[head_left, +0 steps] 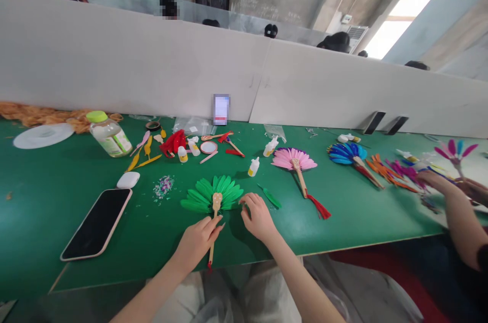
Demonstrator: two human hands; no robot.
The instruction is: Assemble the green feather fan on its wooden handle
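Observation:
A green feather fan (197, 199) lies on the table in front of me, its feathers spread around a light wooden handle with a dotted head and a red cord end. My left hand (198, 243) is closed over the handle just below the feathers, its fingers covering part of the wood. At the fan's right edge, my right hand (258, 217) has curved fingers by the outermost feathers, thumb and forefinger apart. Whether its fingertips touch a feather is unclear. A loose green feather (271, 198) lies to the right of that hand. White glue bottles (253, 167) stand beyond it.
A pink fan (294, 159) and a blue fan (346, 153) lie rightward. A phone (97, 224), earbud case (128, 180), sequins (163, 187) and jar (110, 135) are leftward. Red feathers (174, 144) lie behind. Another person's hand (436, 181) reaches in at right. A white partition (152, 64) borders the table.

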